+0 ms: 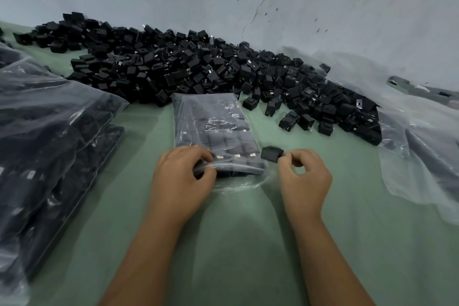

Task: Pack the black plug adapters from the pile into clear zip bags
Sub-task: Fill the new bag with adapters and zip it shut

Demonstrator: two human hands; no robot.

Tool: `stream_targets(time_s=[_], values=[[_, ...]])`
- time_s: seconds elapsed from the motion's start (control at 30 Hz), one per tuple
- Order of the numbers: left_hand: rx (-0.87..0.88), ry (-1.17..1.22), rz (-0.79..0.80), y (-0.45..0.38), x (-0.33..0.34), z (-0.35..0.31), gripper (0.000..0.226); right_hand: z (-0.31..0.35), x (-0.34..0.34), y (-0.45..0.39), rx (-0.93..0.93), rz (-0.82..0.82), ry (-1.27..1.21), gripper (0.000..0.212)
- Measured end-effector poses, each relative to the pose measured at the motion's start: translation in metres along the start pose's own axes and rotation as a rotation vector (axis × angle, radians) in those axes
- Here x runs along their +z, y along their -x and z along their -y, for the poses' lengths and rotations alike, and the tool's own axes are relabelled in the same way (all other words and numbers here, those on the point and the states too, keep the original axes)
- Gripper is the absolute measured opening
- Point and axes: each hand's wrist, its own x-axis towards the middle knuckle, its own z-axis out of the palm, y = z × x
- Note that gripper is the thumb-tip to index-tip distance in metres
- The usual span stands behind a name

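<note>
Black adapters [188,69], clear bag [211,126], green tabletop [248,243], pale blue-grey wall [347,7].

Bare green table surface [248,243] lies open between and in front of the two forearms. To the left, a stack of large clear plastic bags filled with black adapters [49,144] blocks the way. Ahead, a wide pile of loose black plug adapters [198,67] spreads to the grey wall [323,7]. Crumpled clear plastic sheeting [422,144] fills the right side. A green strip runs between the centre clear zip bag [211,119] and the left stack.
</note>
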Motion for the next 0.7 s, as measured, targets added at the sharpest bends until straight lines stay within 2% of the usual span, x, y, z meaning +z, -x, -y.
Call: stream_targets(time_s=[0.13,0.33,0.5,0.7], values=[[-0.03,0.071,-0.042,0.002,0.001,-0.002,0.019,0.03,-0.005,0.038,-0.135,0.08,-0.119,0.015],[-0.119,0.162,-0.095,0.007,0.002,-0.001,0.024,0.044,0.008,0.055,-0.13,0.34,0.09,0.013],[-0.118,0.178,-0.084,0.008,0.001,-0.003,0.029,0.048,0.009,0.064,-0.174,0.519,0.239,0.032],[-0.08,0.167,-0.099,0.009,0.001,-0.004,0.027,0.055,0.011,0.064,-0.315,0.598,0.331,0.041]])
